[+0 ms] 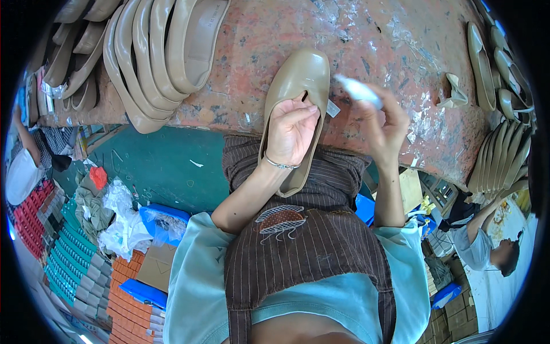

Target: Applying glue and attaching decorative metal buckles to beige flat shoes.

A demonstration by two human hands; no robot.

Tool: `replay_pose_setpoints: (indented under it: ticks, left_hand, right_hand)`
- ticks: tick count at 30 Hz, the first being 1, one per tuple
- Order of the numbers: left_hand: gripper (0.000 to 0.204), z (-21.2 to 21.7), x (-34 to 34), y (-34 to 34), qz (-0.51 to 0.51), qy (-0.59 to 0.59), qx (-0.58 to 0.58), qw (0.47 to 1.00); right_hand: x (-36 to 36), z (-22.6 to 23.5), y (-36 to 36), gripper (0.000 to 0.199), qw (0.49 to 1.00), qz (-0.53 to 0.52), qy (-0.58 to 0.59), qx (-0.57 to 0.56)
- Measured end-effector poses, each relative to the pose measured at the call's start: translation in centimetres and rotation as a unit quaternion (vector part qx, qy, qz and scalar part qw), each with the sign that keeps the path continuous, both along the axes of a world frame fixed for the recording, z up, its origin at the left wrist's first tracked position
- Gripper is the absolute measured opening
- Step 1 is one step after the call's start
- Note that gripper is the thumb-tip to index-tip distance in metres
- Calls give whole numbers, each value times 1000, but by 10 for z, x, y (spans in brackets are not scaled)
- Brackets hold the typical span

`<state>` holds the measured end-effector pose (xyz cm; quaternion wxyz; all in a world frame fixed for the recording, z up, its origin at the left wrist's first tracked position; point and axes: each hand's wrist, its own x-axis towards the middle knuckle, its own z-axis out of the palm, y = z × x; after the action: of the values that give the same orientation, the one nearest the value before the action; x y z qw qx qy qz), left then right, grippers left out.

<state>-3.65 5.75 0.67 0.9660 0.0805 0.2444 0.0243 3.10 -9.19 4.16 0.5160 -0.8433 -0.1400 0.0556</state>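
Left hand: the left hand (291, 131) is gripping a glossy tan leather flat shoe (298, 86), fingers tucked inside the opening, thumb on the rim, with a thin silver bracelet (279, 164) sitting on the wrist.

Shoe: it's lying toe-away at the near edge of the worn red workbench (366, 40), heel end hanging out over a brown pinstriped apron (309, 241). A small white tag (333, 108) is sticking out at its right side.

Right hand: the right hand (385, 123) is pinching a small white blurred object (358, 90), raised just beside the shoe's toe. Too smeared to say what it is, honestly.

Crowding the bench: a row of matching beige flat shoes (154, 57) is leaning on edge at the upper left, pretty close to the held one. More tan shoes (501, 155) are stacking up along the right rim, and a loose beige scrap piece (455, 92) is lying between them and the hand.

Surface: the bench top is looking rough, speckled with flaking white residue.

Below: stacked red and green boxes (69, 246), crumpled clear plastic bags (123, 223) and a blue tray (166, 221) are sitting on the floor at left.

Others: another person in a light shirt (487, 246) is bending at the lower right, well apart.
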Motion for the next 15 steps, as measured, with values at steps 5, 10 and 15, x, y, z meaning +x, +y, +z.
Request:
replay_pose_setpoints:
  ticks: [5, 10, 15]
  left_hand:
    - [20, -4, 3, -2, 6, 5, 7, 1000]
    - [18, -13, -1, 2, -5, 18, -10, 1000]
    - [18, -13, -9, 0, 14, 45, 1, 999]
  right_hand:
    - [26, -28, -20, 24, 978, -127, 20, 167]
    - [50, -58, -21, 27, 978, -106, -127, -129]
    - [43, -59, -30, 39, 945, -53, -183, -266]
